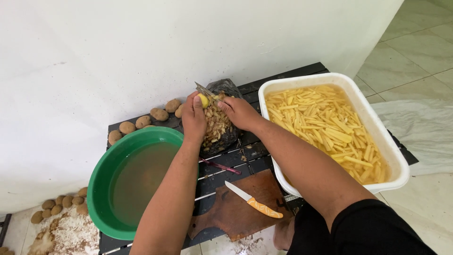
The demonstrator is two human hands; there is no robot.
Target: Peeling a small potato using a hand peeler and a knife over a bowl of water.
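Observation:
My left hand [194,118] grips a small, partly peeled yellow potato [203,100] over a black plastic bag [229,88] filled with potato peels [214,126]. My right hand [239,112] holds a small peeling knife [204,89], whose blade rests against the potato. Both hands hover above the bag at the back of a low black slatted table [231,163].
A green basin [103,189] of cloudy water stands at the left. A white tub [391,156] holds cut potato sticks in water at the right. An orange-handled knife [255,201] lies on a wooden cutting board [226,212]. Unpeeled potatoes [143,121] line the wall; more potatoes [61,203] lie on the floor.

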